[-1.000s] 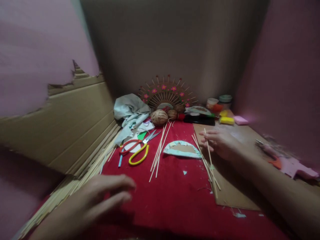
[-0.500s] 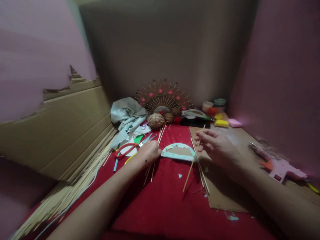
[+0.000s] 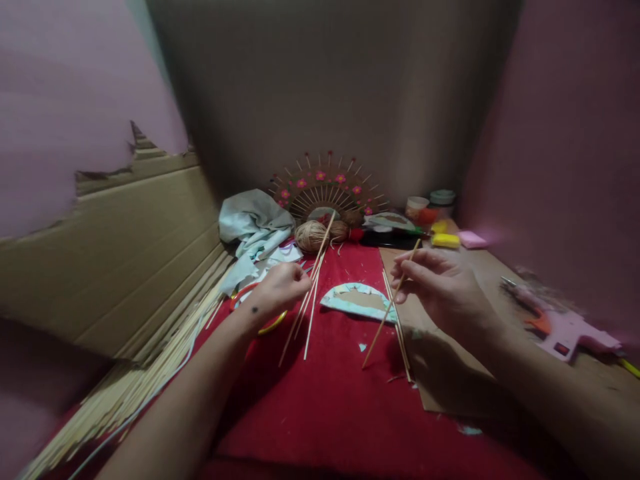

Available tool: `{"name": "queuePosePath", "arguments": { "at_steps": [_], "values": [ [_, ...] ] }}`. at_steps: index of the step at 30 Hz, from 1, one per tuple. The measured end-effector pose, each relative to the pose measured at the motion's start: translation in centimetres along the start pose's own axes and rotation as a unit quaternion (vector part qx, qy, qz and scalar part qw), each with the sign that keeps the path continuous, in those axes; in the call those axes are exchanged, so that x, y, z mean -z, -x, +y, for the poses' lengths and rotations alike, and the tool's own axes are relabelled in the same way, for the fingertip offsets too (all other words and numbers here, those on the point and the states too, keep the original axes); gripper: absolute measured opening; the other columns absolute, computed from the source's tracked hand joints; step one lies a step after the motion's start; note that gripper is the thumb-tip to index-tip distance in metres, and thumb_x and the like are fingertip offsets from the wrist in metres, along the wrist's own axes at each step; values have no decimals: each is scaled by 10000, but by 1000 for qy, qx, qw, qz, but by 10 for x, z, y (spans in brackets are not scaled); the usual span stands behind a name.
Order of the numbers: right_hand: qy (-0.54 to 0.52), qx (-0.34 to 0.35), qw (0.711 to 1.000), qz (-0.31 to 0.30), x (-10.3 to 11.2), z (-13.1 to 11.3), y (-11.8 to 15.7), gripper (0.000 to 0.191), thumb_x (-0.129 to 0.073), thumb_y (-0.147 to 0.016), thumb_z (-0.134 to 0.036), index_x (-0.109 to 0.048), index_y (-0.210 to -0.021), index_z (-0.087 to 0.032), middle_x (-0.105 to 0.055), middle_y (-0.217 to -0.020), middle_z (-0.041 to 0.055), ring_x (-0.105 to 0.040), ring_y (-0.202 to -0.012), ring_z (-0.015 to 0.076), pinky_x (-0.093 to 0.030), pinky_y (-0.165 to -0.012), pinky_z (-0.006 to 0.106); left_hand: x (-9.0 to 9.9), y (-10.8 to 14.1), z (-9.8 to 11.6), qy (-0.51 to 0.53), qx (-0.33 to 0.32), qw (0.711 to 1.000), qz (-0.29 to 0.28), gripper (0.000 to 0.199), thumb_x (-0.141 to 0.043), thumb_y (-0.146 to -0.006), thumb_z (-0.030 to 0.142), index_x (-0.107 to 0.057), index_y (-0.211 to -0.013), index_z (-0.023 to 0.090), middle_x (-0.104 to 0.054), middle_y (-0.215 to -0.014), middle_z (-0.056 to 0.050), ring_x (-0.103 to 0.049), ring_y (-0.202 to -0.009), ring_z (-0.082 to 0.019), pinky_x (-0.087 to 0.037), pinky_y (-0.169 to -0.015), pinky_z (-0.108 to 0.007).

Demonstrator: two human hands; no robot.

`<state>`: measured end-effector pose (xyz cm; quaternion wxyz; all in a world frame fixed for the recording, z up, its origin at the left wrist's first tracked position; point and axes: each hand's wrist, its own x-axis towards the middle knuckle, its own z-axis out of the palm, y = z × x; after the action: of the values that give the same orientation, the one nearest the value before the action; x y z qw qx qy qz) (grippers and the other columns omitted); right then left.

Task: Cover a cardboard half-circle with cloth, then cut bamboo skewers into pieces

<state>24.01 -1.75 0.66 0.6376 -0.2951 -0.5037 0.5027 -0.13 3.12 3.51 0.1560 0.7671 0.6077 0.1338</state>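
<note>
My left hand (image 3: pixel 284 288) is closed, its fingertips pinching a thin bamboo stick (image 3: pixel 325 235) that slants up over other loose sticks (image 3: pixel 311 328) on the red cloth. My right hand (image 3: pixel 434 279) pinches another bamboo stick (image 3: pixel 381 328), tilted with its lower end toward me. Between the hands lies a half-round cardboard piece (image 3: pixel 357 300) edged with pale blue paper. A few sticks (image 3: pixel 403 347) rest beside it, along the edge of a cardboard sheet (image 3: pixel 443 393). Orange-handled scissors (image 3: pixel 240 295) are partly hidden behind my left hand.
At the back stand a decorated stick fan (image 3: pixel 320 177), twine balls (image 3: pixel 311 236) and a crumpled cloth (image 3: pixel 256 217). A pink glue gun (image 3: pixel 570 331) lies on the right. A long bundle of sticks (image 3: pixel 125 380) runs along the left under torn cardboard (image 3: pixel 125 267).
My left hand has moved slightly left and up, and a stick by its fingertips now reaches higher. My right hand still holds its stick, which has shifted a little.
</note>
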Motion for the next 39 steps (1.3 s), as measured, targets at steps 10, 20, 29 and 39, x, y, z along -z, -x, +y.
{"name": "queuePosePath", "arguments": {
  "at_steps": [10,20,29,39],
  "values": [
    [115,106,988,-10,-25,-18,20,112,-663,-799,-166,-686,-903,-199,-656,-686,-18,-629,-502,111,-551,-498,249,-8,47,59,183,-327,927,12,75,-472,-844,154,-464,-772,174,-461,-598,57,-398,-515,-63,-330,-483,-184],
    [204,144,968,-31,-32,-26,18,143,-681,-771,-137,-733,-878,-216,-621,-720,-17,-564,-530,71,-499,-479,203,-20,42,58,228,-346,910,-13,115,-445,-830,97,-489,-747,163,-481,-643,34,-418,-560,-80,-363,-531,-201],
    [200,139,967,-70,-36,-36,14,119,-702,-743,-107,-728,-833,-180,-677,-729,4,-624,-626,105,-524,-545,205,-27,42,50,247,-386,886,-71,182,-482,-914,183,-636,-822,152,-611,-676,-9,-554,-596,-101,-455,-620,-224],
    [241,151,954,-97,-38,-37,14,192,-696,-717,-44,-735,-823,-199,-674,-689,-25,-604,-587,86,-513,-528,177,-34,36,42,215,-423,878,-66,88,-538,-877,157,-605,-818,155,-612,-763,-13,-540,-690,-113,-448,-704,-255]
  ]
}}
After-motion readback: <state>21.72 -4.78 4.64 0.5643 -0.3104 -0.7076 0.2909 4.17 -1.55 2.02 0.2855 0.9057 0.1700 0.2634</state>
